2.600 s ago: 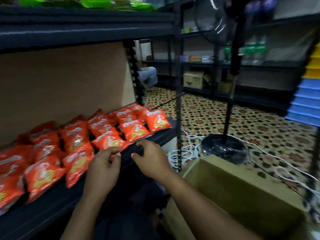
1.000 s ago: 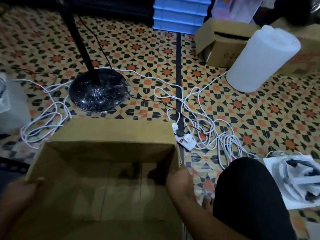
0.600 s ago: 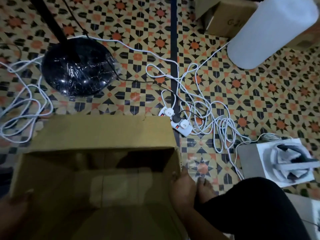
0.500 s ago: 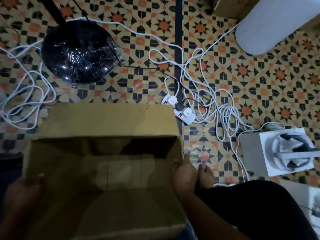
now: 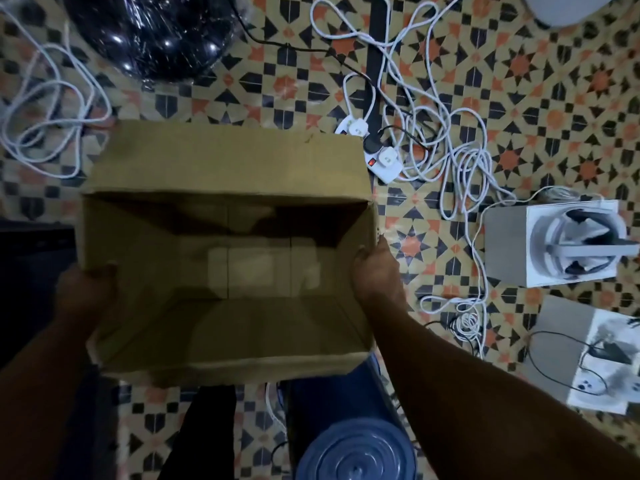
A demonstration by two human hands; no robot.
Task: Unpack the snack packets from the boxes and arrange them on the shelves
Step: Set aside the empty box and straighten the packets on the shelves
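Cardboard box [image 5: 221,161]: held up over the patterned tile floor [image 5: 554,98], centre of view, open top facing the camera.
Progress: no snack packets are seen inside; this box is judged emptied. Shelves are out of view, so what remains cannot be told.
Left hand [image 5: 85,292]: curled round the left wall.
Right hand [image 5: 377,271]: gripped on the right wall, fingers hidden inside.
Material: plain brown corrugated board, matte, rectangular; a pale label patch is seen on the bottom.
Surroundings: white cables [image 5: 450,161] and a power strip [image 5: 382,161] lie to the far right.

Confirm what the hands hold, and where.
The empty cardboard box: left hand on its left wall, right hand gripping its right wall.
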